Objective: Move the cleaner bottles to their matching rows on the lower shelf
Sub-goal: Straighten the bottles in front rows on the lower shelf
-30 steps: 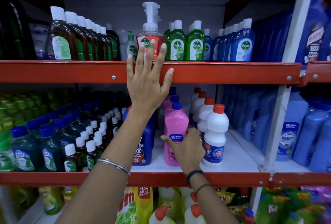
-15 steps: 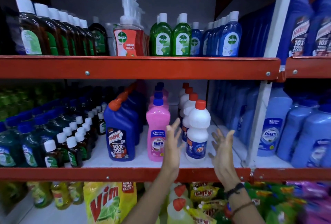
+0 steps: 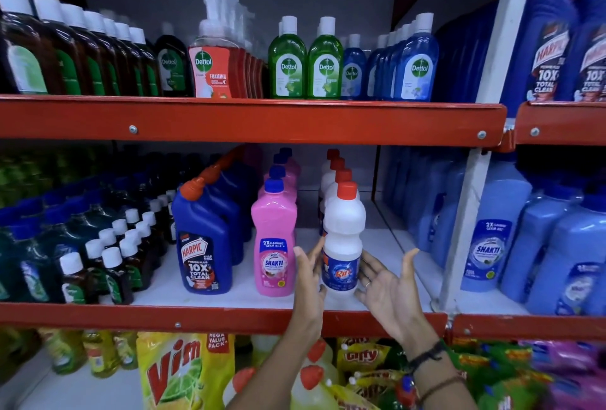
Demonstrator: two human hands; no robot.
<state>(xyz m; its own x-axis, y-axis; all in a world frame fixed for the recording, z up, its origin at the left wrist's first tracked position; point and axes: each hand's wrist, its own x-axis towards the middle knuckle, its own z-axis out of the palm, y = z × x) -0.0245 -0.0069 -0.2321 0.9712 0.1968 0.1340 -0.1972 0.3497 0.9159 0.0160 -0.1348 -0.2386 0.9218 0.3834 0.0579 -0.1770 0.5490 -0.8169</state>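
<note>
On the lower shelf (image 3: 229,316) stand three rows of cleaner bottles: blue Harpic bottles (image 3: 203,245) with orange caps, pink Shakti bottles (image 3: 274,245) with blue caps, and white Rin bottles (image 3: 342,239) with red caps. My left hand (image 3: 310,273) is open just left of the front white bottle, fingers near its label. To that bottle's right is my right hand (image 3: 388,281), open too, palm up and fingers spread. Neither hand holds anything.
The upper shelf (image 3: 249,120) carries brown, red, green and blue Dettol bottles. Small dark bottles (image 3: 111,262) fill the lower shelf's left. A white upright post (image 3: 472,180) separates large blue Shakti jugs (image 3: 492,245) on the right. Vim packs (image 3: 183,373) lie below.
My left hand came down from the upper shelf edge and my right hand let go of the pink bottle. Both now sit open on either side of the front white bottle.
</note>
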